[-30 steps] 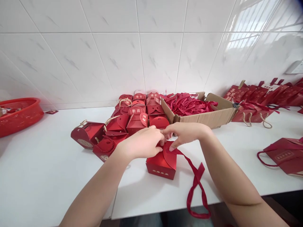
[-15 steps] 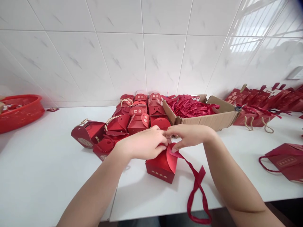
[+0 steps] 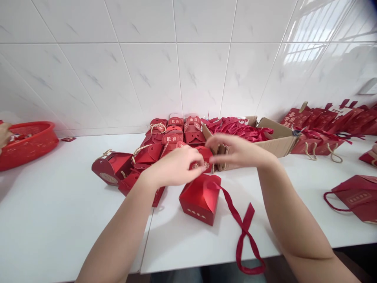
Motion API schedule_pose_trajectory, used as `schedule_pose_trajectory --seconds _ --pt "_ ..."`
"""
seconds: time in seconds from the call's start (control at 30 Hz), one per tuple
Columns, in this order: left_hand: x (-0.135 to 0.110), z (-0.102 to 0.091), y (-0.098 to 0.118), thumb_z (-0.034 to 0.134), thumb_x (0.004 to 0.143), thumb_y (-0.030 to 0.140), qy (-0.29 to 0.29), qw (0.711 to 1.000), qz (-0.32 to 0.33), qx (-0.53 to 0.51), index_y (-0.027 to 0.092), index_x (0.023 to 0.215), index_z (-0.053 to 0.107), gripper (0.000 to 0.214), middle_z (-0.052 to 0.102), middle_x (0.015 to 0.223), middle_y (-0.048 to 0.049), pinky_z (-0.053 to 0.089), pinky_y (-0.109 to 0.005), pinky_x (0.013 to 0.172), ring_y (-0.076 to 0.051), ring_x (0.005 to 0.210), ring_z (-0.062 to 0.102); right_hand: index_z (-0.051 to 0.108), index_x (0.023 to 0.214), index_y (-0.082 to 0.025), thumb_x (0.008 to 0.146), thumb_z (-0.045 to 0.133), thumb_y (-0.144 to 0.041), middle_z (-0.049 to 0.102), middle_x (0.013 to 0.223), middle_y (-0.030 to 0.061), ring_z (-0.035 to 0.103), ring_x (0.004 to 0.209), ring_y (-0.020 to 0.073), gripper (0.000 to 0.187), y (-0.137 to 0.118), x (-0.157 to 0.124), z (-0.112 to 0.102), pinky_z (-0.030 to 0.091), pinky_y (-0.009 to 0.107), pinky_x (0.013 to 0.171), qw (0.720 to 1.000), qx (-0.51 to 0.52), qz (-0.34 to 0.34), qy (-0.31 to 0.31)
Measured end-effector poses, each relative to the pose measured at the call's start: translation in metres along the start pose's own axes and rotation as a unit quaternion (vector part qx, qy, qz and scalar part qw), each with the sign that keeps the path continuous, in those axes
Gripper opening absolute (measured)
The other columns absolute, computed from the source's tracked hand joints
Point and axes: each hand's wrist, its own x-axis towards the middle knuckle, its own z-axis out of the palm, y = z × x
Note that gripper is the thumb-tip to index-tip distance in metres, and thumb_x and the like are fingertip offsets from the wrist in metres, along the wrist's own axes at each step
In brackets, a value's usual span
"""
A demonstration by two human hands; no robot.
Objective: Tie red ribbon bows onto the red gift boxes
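A small red gift box [image 3: 198,199] stands on the white table [image 3: 59,220] right in front of me, its curved top flaps folded together. A long red ribbon [image 3: 244,222] runs out of the box top and trails over the table's front edge. My left hand [image 3: 176,168] hovers just above and behind the box with fingers curled into a pinch; what they hold is hidden. My right hand [image 3: 235,151] is raised beside it, fingertips pointing at the left hand, smeared by motion. Neither hand touches the box.
A cluster of finished red boxes [image 3: 173,138] sits behind my hands. A cardboard carton [image 3: 275,144] full of red ribbons lies at back right. Red paper bags [image 3: 355,195] lie at right and line the wall [image 3: 324,117]. A red plastic basket [image 3: 28,144] is far left.
Both hands have lifted off the box's flaps and moved up and back. The flaps now stay closed on their own, and the box has turned slightly.
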Motion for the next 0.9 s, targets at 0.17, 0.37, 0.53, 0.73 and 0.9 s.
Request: schedule_pose_trajectory --seconds 0.17,0.37,0.53,0.73,0.9 --pt "0.005 -0.004 -0.013 0.072 0.074 0.043 0.321 0.946 -0.053 0.005 0.032 0.135 0.042 0.069 0.042 0.143 -0.0055 0.028 -0.056 0.111 -0.034 0.136 0.033 0.053 0.127 -0.031 0.077 0.069 -0.04 0.037 0.146 0.0044 0.029 0.139 0.0313 0.053 0.005 0.005 -0.003 0.028 0.051 0.111 0.927 -0.098 -0.036 0.361" --pt "0.002 0.005 0.004 0.082 0.061 0.049 0.272 0.961 -0.006 -0.038 0.043 0.147 0.004 0.116 0.016 0.157 -0.003 0.014 -0.073 0.108 -0.044 0.145 0.005 0.055 0.125 -0.031 0.073 0.073 -0.043 0.04 0.144 0.0054 0.034 0.136 0.0352 0.056 0.005 0.004 0.001 0.03 0.057 0.109 0.946 -0.121 -0.045 0.298" --pt "-0.002 -0.004 0.007 0.079 0.06 0.057 0.308 0.95 -0.028 0.048 0.033 0.12 0.057 0.069 0.028 0.154 -0.0025 -0.001 -0.077 0.106 -0.046 0.143 -0.009 0.063 0.11 -0.03 0.075 0.072 -0.04 0.04 0.144 0.0042 0.032 0.137 0.0369 0.038 -0.006 -0.003 -0.001 0.026 0.059 0.11 0.945 -0.13 -0.042 0.296" --pt "-0.014 -0.017 -0.009 0.079 0.065 0.05 0.352 0.934 -0.041 0.034 0.034 0.132 0.049 0.075 0.02 0.156 -0.0023 0.024 -0.061 0.114 -0.039 0.144 0.016 0.062 0.114 -0.034 0.081 0.065 -0.035 0.051 0.133 0.0024 0.024 0.14 0.0369 0.033 -0.019 -0.01 -0.002 0.017 0.065 0.11 0.938 -0.139 -0.049 0.313" --pt "-0.017 -0.015 -0.003 0.082 0.061 0.046 0.294 0.95 -0.066 0.083 0.032 0.111 0.067 0.054 0.02 0.156 0.0017 0.002 -0.074 0.111 -0.046 0.144 -0.005 0.071 0.098 -0.03 0.073 0.074 -0.031 0.046 0.139 0.0061 0.026 0.137 0.0423 0.025 -0.005 -0.021 -0.023 0.021 0.067 0.107 0.934 -0.149 -0.017 0.324"
